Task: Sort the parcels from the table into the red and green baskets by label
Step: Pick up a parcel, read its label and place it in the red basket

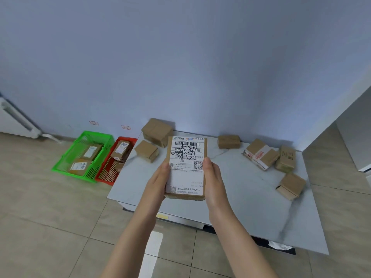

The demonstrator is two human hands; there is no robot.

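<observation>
Held parcel [185,167]: a flat brown box lifted over the middle of the worktop [230,189], with its label face turned up to the camera.
Label [186,177]: a white printed sheet with dark handwriting across it. I cannot tell which basket it names.
Left hand [158,177]: closed round the parcel's 9 o'clock edge, thumb on the label face. The fingers behind are hidden.
Right hand [212,177]: closed round the 3 o'clock edge, thumb likewise on top.
Red basket [108,174]: on the floor at 9 o'clock, just beside the worktop, with parcels inside.
Green basket [91,173]: touching the red one on its far side, with two parcels inside.
Wall tags [126,127]: one above each basket, too small to read.
Other parcels: two at 11 o'clock [157,132], one at 1 o'clock [228,141], and three at 3 o'clock [261,155].
Risk, in my judgement: the baskets sit side by side, so a misread label or a loose toss could send the parcel into the wrong one. Letting go with one hand early could tip the box.
</observation>
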